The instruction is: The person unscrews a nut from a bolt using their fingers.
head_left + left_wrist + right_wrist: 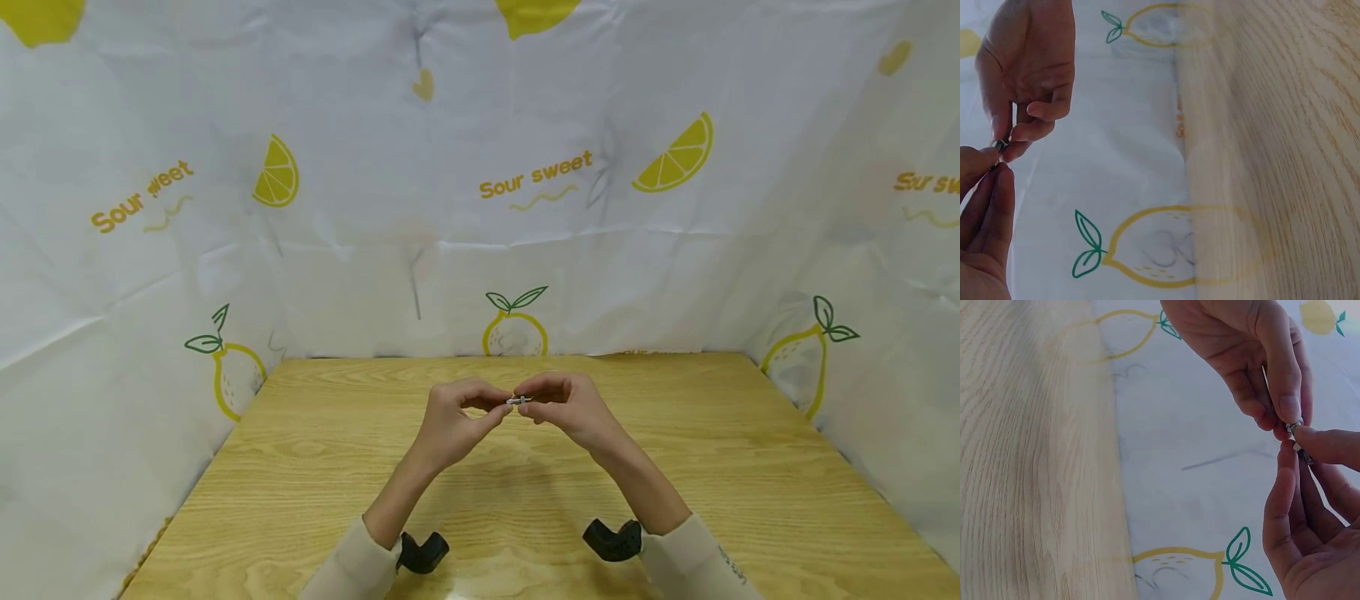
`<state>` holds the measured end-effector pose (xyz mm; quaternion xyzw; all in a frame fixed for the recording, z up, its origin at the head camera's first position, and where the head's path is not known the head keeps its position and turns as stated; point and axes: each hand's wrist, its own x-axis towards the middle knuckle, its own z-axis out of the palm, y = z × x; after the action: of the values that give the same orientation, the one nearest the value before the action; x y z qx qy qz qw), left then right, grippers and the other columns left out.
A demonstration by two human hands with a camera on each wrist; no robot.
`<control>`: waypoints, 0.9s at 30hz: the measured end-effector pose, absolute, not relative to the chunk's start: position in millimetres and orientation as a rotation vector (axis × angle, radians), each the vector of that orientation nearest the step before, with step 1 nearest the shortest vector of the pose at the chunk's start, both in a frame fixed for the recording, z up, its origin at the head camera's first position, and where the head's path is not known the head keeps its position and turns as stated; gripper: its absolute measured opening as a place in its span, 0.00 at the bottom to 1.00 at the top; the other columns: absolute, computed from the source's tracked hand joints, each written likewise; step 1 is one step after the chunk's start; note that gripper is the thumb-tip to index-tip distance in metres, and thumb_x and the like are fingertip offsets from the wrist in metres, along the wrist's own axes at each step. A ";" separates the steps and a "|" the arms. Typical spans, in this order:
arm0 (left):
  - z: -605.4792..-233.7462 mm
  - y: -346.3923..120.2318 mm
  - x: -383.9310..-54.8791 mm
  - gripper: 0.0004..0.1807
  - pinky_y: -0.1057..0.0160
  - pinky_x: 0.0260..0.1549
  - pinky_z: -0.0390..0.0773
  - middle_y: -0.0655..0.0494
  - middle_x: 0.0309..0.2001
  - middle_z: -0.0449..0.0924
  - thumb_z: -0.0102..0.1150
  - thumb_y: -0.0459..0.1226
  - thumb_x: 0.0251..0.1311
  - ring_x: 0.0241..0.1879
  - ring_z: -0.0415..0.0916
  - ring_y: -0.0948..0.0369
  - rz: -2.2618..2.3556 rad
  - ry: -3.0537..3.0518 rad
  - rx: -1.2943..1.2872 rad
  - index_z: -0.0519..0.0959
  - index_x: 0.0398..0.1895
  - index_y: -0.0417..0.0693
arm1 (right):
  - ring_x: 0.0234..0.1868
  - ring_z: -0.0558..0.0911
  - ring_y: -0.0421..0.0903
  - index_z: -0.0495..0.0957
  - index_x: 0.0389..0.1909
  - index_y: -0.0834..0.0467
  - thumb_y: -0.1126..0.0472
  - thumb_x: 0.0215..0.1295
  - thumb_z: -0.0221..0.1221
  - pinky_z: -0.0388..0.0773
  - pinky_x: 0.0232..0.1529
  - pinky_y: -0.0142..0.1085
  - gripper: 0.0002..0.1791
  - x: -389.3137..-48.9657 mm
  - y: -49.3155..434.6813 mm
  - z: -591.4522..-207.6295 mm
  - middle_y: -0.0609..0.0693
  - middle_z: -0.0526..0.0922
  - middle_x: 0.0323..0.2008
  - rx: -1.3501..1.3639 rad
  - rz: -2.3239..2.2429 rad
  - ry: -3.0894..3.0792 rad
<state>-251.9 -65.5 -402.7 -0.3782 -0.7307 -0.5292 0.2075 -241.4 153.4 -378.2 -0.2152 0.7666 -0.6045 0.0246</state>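
Observation:
A small silver metal piece, slim with a wider collar-like part, is held between both hands above the table. My left hand pinches its left end between thumb and fingers. From the other side, my right hand pinches the right end. The fingertips of the two hands nearly meet. Close up in the right wrist view, the metal piece shows shiny and dark parts, mostly covered by fingertips. In the left wrist view, little of the metal piece shows, and its exact kind is unclear.
A wooden table spreads beneath the hands. White cloth printed with lemons and lettering hangs behind it and at both sides. Black curved devices sit at both wrists, beside the light sleeves.

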 end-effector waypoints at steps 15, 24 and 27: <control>-404.1 -63.6 -253.6 0.04 0.65 0.36 0.90 0.48 0.35 0.90 0.71 0.28 0.61 0.33 0.89 0.59 -1.517 -2.011 -1.083 0.90 0.38 0.41 | 0.41 0.87 0.44 0.80 0.54 0.67 0.57 0.76 0.59 0.88 0.41 0.39 0.17 -242.4 154.8 -378.1 0.58 0.87 0.44 -0.677 -1.861 2.311; -402.1 -64.9 -251.4 0.04 0.65 0.36 0.90 0.50 0.35 0.91 0.71 0.29 0.61 0.34 0.88 0.63 -1.515 -2.031 -1.069 0.89 0.38 0.44 | 0.40 0.87 0.46 0.84 0.48 0.68 0.63 0.71 0.64 0.88 0.44 0.38 0.12 -241.5 150.1 -380.3 0.60 0.87 0.43 -0.724 -1.900 2.355; -402.4 -64.6 -251.4 0.04 0.64 0.35 0.90 0.51 0.35 0.90 0.70 0.29 0.62 0.33 0.88 0.63 -1.523 -2.048 -1.053 0.89 0.38 0.44 | 0.39 0.88 0.40 0.84 0.48 0.69 0.66 0.69 0.66 0.87 0.45 0.35 0.12 -239.7 149.8 -379.4 0.65 0.86 0.46 -0.731 -1.916 2.370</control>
<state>-251.4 -64.6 -402.4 -0.3745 -0.7284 -0.5416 0.1892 -239.7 149.8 -379.4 -0.2334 0.7562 -0.6113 0.0039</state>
